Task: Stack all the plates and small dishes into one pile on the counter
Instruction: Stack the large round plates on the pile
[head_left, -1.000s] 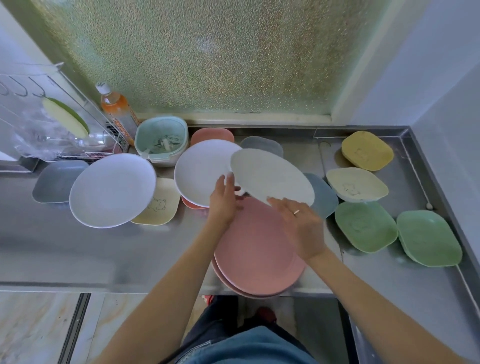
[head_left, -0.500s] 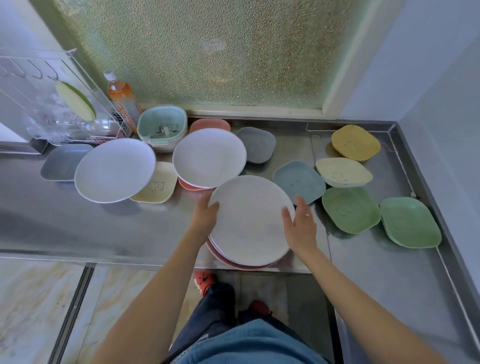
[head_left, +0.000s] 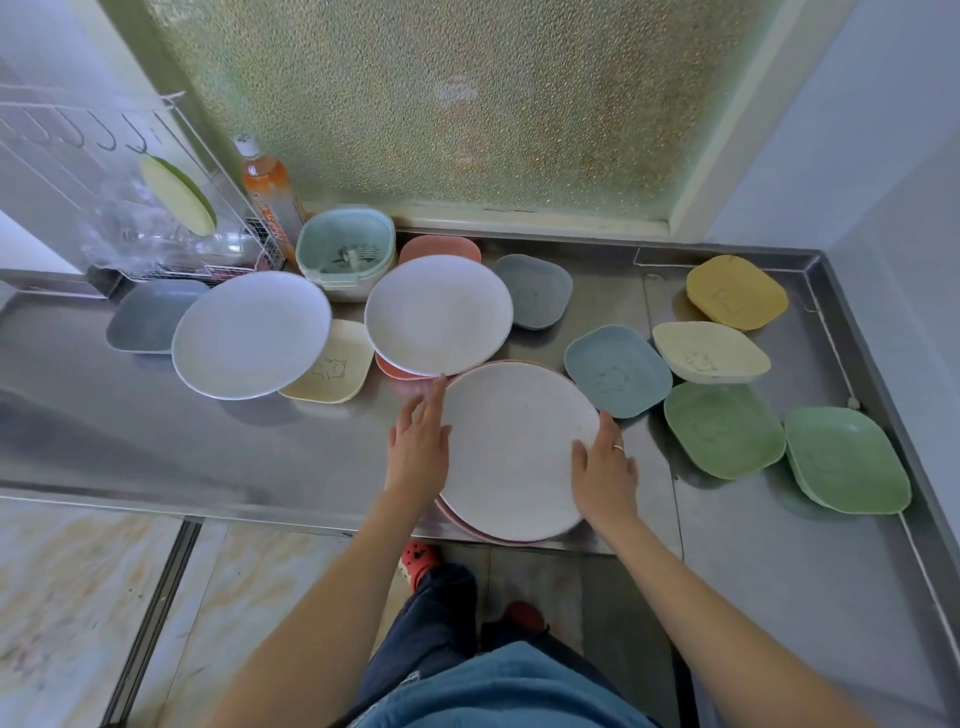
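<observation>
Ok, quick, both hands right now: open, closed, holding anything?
Left hand: open, fingers spread against the left edge of the white plate topping the pile.
Right hand: open, resting flat on that plate's right edge, not gripping.

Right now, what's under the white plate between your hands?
Pink plates: their rims peek out below the white plate. How many is hidden. Both hands, left and right, rest open at its edges.

Brushed steel counter — dull sheen, faint smears. White plate on the near pile looks matt and finely speckled, pink rims beneath it the same. Green dishes at right are smooth matt plastic — pebbled frosted glass behind.
</observation>
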